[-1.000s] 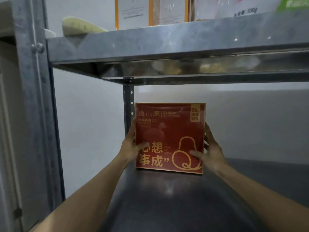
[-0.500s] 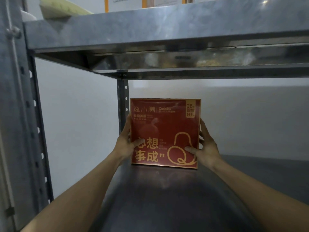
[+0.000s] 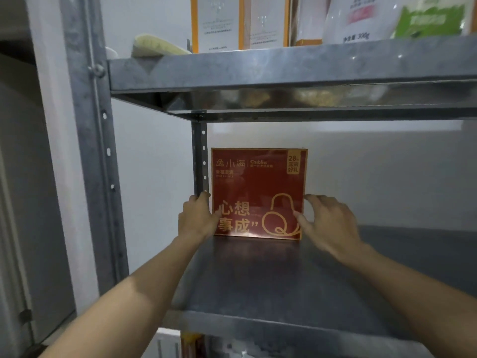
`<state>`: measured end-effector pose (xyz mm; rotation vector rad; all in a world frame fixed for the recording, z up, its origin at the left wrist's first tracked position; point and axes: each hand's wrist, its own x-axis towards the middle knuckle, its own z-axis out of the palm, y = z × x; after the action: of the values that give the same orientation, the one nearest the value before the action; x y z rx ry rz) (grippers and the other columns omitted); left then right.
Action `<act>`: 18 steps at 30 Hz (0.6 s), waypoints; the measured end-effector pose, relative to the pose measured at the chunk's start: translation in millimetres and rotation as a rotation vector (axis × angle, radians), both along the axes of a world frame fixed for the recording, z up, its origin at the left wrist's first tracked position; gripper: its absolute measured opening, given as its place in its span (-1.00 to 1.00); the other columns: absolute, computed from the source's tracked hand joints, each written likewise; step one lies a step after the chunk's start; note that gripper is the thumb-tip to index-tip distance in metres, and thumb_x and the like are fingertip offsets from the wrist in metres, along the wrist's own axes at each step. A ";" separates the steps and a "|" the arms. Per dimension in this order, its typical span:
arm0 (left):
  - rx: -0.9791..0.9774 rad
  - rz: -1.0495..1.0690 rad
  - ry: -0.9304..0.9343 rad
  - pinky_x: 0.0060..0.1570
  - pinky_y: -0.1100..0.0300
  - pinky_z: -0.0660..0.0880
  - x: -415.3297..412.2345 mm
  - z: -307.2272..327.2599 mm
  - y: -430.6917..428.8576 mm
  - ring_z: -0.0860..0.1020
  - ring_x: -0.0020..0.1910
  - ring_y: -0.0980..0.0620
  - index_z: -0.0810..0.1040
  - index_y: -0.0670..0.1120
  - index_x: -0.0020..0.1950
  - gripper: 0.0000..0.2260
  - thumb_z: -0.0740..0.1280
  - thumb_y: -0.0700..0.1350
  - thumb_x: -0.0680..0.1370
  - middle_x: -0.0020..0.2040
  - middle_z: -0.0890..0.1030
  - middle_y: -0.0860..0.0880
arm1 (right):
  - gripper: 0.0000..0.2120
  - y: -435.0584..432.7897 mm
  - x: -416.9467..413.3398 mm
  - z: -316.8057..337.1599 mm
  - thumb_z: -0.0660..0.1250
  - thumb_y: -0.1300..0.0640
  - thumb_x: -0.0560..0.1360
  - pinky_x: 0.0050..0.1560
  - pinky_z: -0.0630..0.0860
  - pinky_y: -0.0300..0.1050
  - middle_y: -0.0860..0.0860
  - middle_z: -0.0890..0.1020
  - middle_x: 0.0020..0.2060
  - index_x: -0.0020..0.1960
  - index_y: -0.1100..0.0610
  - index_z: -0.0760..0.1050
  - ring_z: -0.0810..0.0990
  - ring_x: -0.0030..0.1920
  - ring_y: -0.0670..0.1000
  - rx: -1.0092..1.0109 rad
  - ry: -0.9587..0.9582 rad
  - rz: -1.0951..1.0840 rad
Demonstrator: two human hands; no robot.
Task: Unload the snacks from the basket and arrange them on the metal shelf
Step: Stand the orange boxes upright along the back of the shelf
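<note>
Centre frame: red box [image 3: 258, 187], upright on metal shelf [image 3: 284, 280], just beside rear post [image 3: 200, 156]. Legible print: "Casbliss", "28", "心想事成". Left hand [image 3: 197, 218] gripping left edge, thumb on front. Right hand [image 3: 327, 223] loose, fingers spread, thumb tip touching front. Upper right: bag [image 3: 356, 16] marked "300g".

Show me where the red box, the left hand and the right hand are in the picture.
red box [image 3: 258, 187], head view, middle of its front face.
left hand [image 3: 197, 218], head view, back of the hand.
right hand [image 3: 329, 223], head view, back of the hand.
</note>
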<state>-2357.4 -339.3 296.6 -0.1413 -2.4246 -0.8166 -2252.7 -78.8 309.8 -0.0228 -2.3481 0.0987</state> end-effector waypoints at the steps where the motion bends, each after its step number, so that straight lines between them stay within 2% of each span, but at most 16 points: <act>1: -0.066 0.001 -0.009 0.15 -0.11 0.54 9.4 -0.3 -1.0 0.53 0.19 -0.14 0.42 0.03 0.37 -0.54 0.35 0.16 0.52 0.26 0.52 -0.10 | -0.52 -4.7 9.7 0.2 0.18 -0.21 0.58 0.15 0.45 0.01 0.09 0.62 0.17 0.34 0.09 0.45 0.57 0.15 0.13 0.086 -0.038 -0.006; 4: -0.363 -0.048 0.020 0.25 -0.12 0.45 43.6 -2.9 -2.7 0.44 0.30 -0.16 0.39 0.07 0.40 -0.53 0.27 0.20 0.53 0.36 0.45 -0.09 | -0.43 -20.4 37.4 -0.1 0.10 -0.28 0.57 0.37 0.29 0.07 0.05 0.48 0.36 0.47 0.00 0.29 0.43 0.35 0.10 0.240 -0.203 0.003; 7: -0.513 -0.086 0.069 0.29 -0.12 0.37 85.4 -4.3 -4.0 0.36 0.37 -0.15 0.32 0.07 0.45 -0.50 0.22 0.22 0.55 0.43 0.39 -0.06 | -0.37 -36.3 66.4 1.6 0.06 -0.32 0.57 0.47 0.14 0.16 0.10 0.28 0.50 0.55 -0.05 0.14 0.24 0.49 0.12 0.301 -0.353 0.026; 14: -0.585 -0.035 0.051 0.37 -0.13 0.26 194.1 7.5 -18.3 0.26 0.45 -0.14 0.28 0.10 0.48 -0.50 0.18 0.22 0.57 0.49 0.31 -0.06 | -0.38 -68.6 137.3 6.2 0.09 -0.30 0.57 0.49 0.10 0.17 0.08 0.15 0.56 0.56 -0.13 0.06 0.13 0.54 0.14 0.244 -0.428 0.136; 16: -0.571 0.005 0.078 0.36 -0.11 0.27 227.1 6.0 -24.3 0.27 0.44 -0.15 0.29 0.09 0.48 -0.49 0.17 0.23 0.56 0.48 0.33 -0.07 | -0.37 -77.1 155.5 -0.5 0.09 -0.30 0.56 0.49 0.10 0.17 0.09 0.16 0.55 0.56 -0.12 0.07 0.13 0.54 0.15 0.235 -0.412 0.188; 18: -0.572 0.057 0.085 0.34 -0.10 0.28 257.5 -2.5 -32.9 0.28 0.44 -0.14 0.29 0.07 0.48 -0.48 0.16 0.23 0.56 0.48 0.33 -0.07 | -0.37 -86.3 173.6 -9.5 0.09 -0.31 0.55 0.45 0.18 0.17 0.09 0.22 0.52 0.55 -0.11 0.10 0.20 0.50 0.17 0.252 -0.369 0.238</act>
<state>-2099.9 -372.2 294.1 -0.3135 -2.5000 -0.0708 -2079.1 -165.1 300.3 0.3927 -2.7060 -0.0941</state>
